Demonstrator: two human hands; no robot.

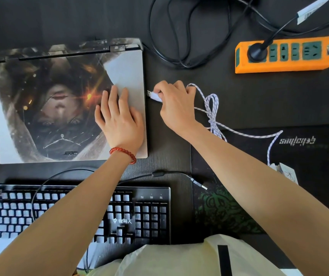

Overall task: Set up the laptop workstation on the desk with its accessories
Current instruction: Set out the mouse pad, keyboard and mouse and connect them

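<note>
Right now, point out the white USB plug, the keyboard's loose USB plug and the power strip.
white USB plug [153, 95], head view, white shell.
keyboard's loose USB plug [201, 185], head view, plug body.
power strip [287, 67], head view, orange casing.

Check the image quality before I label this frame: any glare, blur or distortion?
Head view: glare washes out the laptop lid near the left hand; wide-angle bending bows the keyboard edges; the right hand and USB plug look slightly soft.
</note>
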